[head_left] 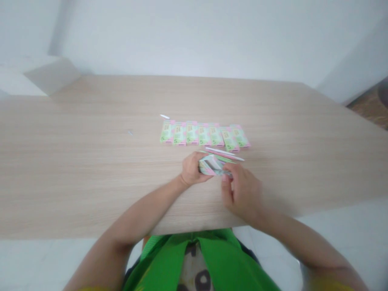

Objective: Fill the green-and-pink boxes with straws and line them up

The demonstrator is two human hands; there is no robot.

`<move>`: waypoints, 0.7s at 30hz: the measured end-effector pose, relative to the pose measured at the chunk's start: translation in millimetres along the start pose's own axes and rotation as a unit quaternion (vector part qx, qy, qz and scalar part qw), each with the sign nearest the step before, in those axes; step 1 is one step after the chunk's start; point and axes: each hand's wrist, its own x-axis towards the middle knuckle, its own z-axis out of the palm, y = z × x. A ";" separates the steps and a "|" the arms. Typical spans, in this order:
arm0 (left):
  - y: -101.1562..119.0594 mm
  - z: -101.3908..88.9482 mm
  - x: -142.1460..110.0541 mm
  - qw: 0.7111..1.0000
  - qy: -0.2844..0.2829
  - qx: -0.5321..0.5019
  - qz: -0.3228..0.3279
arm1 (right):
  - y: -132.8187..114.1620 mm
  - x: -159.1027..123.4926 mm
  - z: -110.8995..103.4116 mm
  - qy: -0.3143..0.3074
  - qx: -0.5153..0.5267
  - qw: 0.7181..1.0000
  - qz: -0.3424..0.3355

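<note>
My left hand [192, 168] is closed around a small pink and green carton [209, 163] held low over the near middle of the table. One end of the carton faces right, with what looks like a raised flap. My right hand [242, 192] pinches the edge at that end between thumb and fingers, a little blurred. Just behind the carton lie several slim pens [224, 153] in white, pink and green, partly hidden by it. Farther back, several flat pink and green boxes [192, 132] marked 5 lie side by side in a row.
A small white stick [164, 116] lies behind the row's left end. Left of the row is a tiny pale scrap [130, 132]. The wooden table [75, 169] meets a white wall [194, 38] at the back. A white box-like object [51, 76] stands at the back left.
</note>
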 end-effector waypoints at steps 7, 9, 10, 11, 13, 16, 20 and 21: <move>2.8 -0.9 4.0 0.998 -0.028 -0.015 -0.052 | -0.6 -7.0 -23.3 0.045 -0.037 0.998 0.010; 3.4 -1.1 3.0 0.998 -0.024 -0.023 -0.050 | 0.0 -2.8 -26.0 0.038 -0.050 0.998 -0.001; 3.6 -1.0 2.4 0.999 -0.019 -0.021 -0.045 | -0.1 -1.3 -24.8 0.029 -0.052 0.998 0.002; 3.8 -0.7 1.8 0.999 -0.015 -0.016 -0.040 | -0.5 -0.3 -22.2 0.013 -0.051 0.999 0.011; 4.1 -0.1 1.3 0.999 -0.018 -0.005 -0.039 | -1.2 0.8 -14.6 -0.032 -0.035 0.998 0.034; 4.3 -0.1 2.4 0.998 -0.037 0.001 -0.049 | 2.2 3.0 -7.2 -0.107 0.025 0.990 0.091; -0.6 -3.2 6.6 0.998 -0.037 0.016 -0.041 | 24.5 11.7 -11.3 -0.119 0.182 0.957 0.192; -3.5 -4.3 7.9 0.998 -0.033 0.027 -0.039 | 32.2 14.4 -12.0 -0.086 0.200 0.954 0.207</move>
